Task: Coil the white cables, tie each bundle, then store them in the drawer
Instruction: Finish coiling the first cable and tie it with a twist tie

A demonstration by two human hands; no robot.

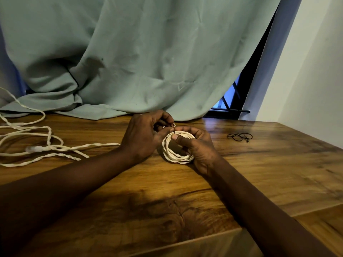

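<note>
A coiled white cable (173, 154) stands on edge on the wooden table (259, 167), just right of centre. My right hand (196, 147) grips the coil from the right, thumb pressed on its top. My left hand (146, 134) is at the coil's upper left, its fingertips pinching a thin dark tie (173, 129) at the top of the coil. A second white cable (37, 147) lies loose and tangled across the table's left side, one strand running toward my left wrist.
A few thin black ties (240, 136) lie on the table to the right of my hands. A pale green curtain (130, 62) hangs behind and drapes onto the table's back edge. A white wall stands at the right.
</note>
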